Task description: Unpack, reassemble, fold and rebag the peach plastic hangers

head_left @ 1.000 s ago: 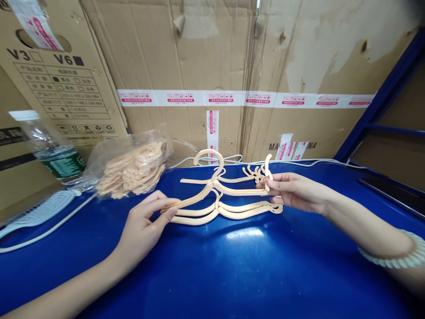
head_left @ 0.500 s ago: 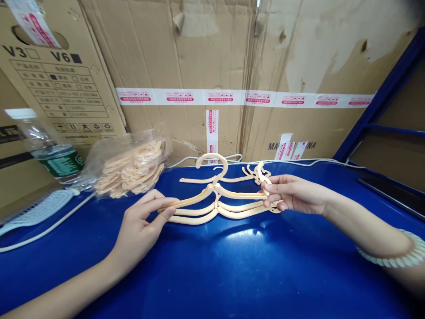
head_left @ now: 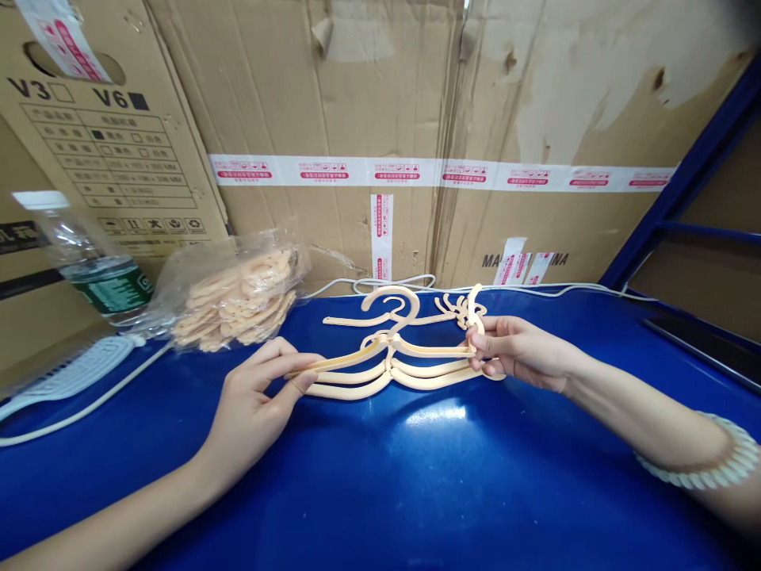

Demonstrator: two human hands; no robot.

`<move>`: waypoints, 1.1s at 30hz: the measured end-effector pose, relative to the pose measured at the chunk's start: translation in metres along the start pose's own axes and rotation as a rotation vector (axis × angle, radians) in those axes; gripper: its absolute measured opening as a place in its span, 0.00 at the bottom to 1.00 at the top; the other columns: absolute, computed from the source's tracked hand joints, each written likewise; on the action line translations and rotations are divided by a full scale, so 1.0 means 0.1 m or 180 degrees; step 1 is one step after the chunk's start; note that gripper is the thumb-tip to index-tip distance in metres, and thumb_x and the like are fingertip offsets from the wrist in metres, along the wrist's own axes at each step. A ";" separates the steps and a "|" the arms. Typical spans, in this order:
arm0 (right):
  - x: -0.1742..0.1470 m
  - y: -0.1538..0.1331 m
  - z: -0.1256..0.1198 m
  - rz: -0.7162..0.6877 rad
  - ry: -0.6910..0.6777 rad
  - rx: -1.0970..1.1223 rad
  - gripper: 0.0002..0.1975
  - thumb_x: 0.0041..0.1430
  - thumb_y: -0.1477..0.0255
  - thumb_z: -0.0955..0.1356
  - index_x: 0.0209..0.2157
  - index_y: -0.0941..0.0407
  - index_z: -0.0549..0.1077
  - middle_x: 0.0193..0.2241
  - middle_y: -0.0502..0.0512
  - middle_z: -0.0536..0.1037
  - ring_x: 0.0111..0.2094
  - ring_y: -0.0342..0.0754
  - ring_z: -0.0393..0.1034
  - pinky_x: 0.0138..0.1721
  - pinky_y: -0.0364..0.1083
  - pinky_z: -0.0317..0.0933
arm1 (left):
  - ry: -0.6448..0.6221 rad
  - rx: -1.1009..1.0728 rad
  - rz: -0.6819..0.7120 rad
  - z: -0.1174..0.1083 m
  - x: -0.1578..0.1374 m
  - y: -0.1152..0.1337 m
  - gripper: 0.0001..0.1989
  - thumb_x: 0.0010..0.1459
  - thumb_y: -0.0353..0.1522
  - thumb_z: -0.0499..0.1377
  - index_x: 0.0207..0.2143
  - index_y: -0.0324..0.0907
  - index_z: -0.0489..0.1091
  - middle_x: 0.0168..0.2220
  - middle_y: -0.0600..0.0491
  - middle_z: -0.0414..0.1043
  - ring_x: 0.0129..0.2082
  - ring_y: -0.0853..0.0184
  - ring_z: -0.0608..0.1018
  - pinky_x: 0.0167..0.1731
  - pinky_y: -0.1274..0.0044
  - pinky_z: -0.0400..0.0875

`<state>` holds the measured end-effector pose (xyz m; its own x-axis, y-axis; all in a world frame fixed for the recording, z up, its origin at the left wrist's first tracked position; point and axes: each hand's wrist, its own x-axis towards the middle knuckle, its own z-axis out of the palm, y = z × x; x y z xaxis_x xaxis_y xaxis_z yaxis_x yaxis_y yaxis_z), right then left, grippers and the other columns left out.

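Note:
A cream plastic clothes hanger point(head_left: 434, 350) is held up across the middle, its hook leaning back and to the right. My left hand point(head_left: 261, 388) pinches the hanger's left end between thumb and fingers. At the other end, my right hand point(head_left: 526, 353) has its fingers closed around the tip. A small curved cream piece point(head_left: 475, 300) stands up from the right fingers; whether it is joined to the hanger cannot be made out. Just beneath lie stacked hangers point(head_left: 345, 392), partly covered by the held one. Farther back rests another hanger arm point(head_left: 357, 321).
Several small curved cream pieces point(head_left: 455, 305) lie behind my right hand. On the left are a clear bag of cream parts point(head_left: 238, 297), a water bottle point(head_left: 107, 277) and a white vented brush-like object point(head_left: 77, 369). Cardboard boxes point(head_left: 333, 103) wall the back of the blue table point(head_left: 380, 492).
The held hanger's hook has swung slightly right and lower. My right hand has shifted a little left, with the curved piece more upright. My left hand keeps its pinch.

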<state>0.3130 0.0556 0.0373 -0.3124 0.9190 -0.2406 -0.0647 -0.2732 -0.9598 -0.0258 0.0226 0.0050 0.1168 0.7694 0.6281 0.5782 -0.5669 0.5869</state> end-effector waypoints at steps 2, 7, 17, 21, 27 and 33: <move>-0.01 0.00 0.02 -0.0078 0.0038 -0.0036 0.22 0.35 0.66 0.82 0.24 0.59 0.69 0.21 0.49 0.73 0.22 0.39 0.70 0.22 0.36 0.65 | -0.0002 0.0030 0.0051 0.00 0.00 0.01 0.07 0.57 0.32 0.60 0.35 0.47 0.79 0.27 0.57 0.70 0.28 0.68 0.73 0.30 0.77 0.67; -0.01 0.01 0.01 -0.0305 0.0085 -0.0231 0.19 0.37 0.66 0.81 0.23 0.59 0.71 0.23 0.51 0.75 0.24 0.42 0.72 0.28 0.41 0.71 | 0.0029 0.0066 0.0050 0.00 0.00 0.04 0.07 0.57 0.33 0.60 0.34 0.47 0.79 0.27 0.56 0.70 0.28 0.67 0.73 0.29 0.76 0.68; 0.03 0.04 -0.02 -0.0605 0.0334 -0.0159 0.16 0.44 0.71 0.79 0.28 0.57 0.70 0.25 0.50 0.75 0.27 0.46 0.78 0.30 0.41 0.75 | -0.0348 0.0417 0.0123 -0.04 0.03 0.04 0.11 0.63 0.37 0.56 0.37 0.45 0.77 0.28 0.55 0.73 0.29 0.66 0.75 0.29 0.76 0.66; 0.02 0.02 0.00 -0.0631 0.0460 0.0073 0.15 0.46 0.73 0.78 0.30 0.56 0.70 0.27 0.51 0.77 0.31 0.47 0.80 0.31 0.38 0.74 | -0.0553 0.1264 0.1117 -0.09 0.09 0.08 0.09 0.63 0.34 0.56 0.41 0.43 0.75 0.29 0.54 0.76 0.29 0.64 0.75 0.36 0.72 0.66; 0.00 -0.01 0.02 -0.0590 0.0389 0.0146 0.13 0.48 0.71 0.77 0.30 0.56 0.71 0.27 0.52 0.78 0.30 0.46 0.79 0.30 0.39 0.73 | -0.0865 0.1974 0.1694 -0.24 0.12 0.13 0.12 0.65 0.35 0.52 0.36 0.44 0.75 0.25 0.54 0.76 0.23 0.65 0.75 0.28 0.73 0.64; 0.05 -0.01 -0.01 -0.1008 0.0479 0.0111 0.14 0.46 0.70 0.77 0.36 0.56 0.77 0.27 0.49 0.76 0.27 0.41 0.74 0.28 0.39 0.72 | -0.0916 0.2283 0.1842 -0.38 0.17 0.15 0.15 0.66 0.37 0.50 0.33 0.45 0.75 0.24 0.54 0.75 0.24 0.63 0.76 0.26 0.72 0.63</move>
<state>0.3129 0.0609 0.0370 -0.1287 0.9906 0.0470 -0.1692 0.0248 -0.9853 -0.0455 0.0158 0.0438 0.6769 0.5243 0.5166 0.7136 -0.6397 -0.2858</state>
